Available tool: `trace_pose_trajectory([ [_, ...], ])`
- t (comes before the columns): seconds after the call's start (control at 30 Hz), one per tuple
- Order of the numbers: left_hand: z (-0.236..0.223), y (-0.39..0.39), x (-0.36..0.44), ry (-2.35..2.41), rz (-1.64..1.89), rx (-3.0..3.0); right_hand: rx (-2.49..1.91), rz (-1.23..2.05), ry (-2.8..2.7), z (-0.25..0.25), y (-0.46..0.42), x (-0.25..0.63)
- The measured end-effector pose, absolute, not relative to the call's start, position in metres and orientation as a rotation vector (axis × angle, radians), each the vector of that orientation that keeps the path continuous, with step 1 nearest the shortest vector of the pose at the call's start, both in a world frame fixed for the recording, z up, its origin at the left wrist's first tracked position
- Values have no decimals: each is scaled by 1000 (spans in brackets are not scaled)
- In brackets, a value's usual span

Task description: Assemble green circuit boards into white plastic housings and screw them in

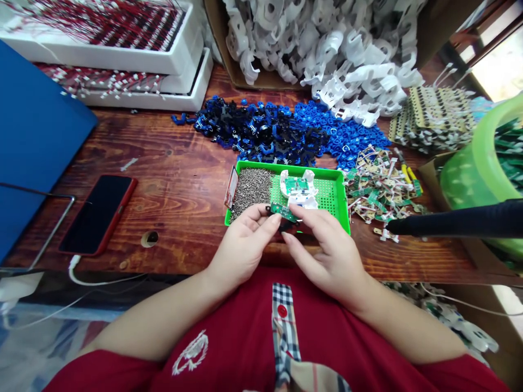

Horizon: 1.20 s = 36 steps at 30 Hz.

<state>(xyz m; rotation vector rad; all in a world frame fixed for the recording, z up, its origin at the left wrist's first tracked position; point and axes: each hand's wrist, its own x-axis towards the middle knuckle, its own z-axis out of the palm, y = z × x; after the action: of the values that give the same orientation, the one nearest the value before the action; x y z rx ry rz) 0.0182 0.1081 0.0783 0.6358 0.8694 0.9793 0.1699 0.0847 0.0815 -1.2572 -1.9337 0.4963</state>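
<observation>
The wooden table fills most of what I see from my end. At its far edge I have a cardboard box heaped with white plastic shells, some spilling over its front. A blue panel stands along the left side, near the stacked foam trays full of red wires. On the right I see a translucent green tub. Blue and black plastic pieces lie heaped below the box, with small circuit boards piled to their right. In front of the heap sits a green tray, and well to its left lies a phone with a cable plugged in.

Both hands meet at the tray's near edge. I see the left hand pinching one end of a green circuit board between thumb and fingers; the right hand has its index finger at the other end, thumb apart below. Just beyond the board, inside the tray, rests a white housing. Something dark shows under the board, perhaps part of it; I can't make it out. Tiny metal screws fill the tray's left side.
</observation>
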Motion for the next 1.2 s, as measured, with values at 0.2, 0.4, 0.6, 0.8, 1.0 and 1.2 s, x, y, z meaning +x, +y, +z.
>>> trace_pose_trajectory([
  [0.2,88,107,22,823,896,449,-1305,484,-1922,80,84,166],
  [0.4,92,106,23,795,861,412,-1307,594,-1832,75,83,167],
  [0.6,89,106,24,819,864,405,-1336,498,-1874,78,84,169],
  [0.8,86,105,24,830,854,449,-1353,420,-1921,78,84,168],
  [1.0,86,107,14,887,646,674,-1362,480,-2089,79,87,192],
  [1.2,92,117,-2,1084,486,1328,-1466,322,-1943,75,117,219],
])
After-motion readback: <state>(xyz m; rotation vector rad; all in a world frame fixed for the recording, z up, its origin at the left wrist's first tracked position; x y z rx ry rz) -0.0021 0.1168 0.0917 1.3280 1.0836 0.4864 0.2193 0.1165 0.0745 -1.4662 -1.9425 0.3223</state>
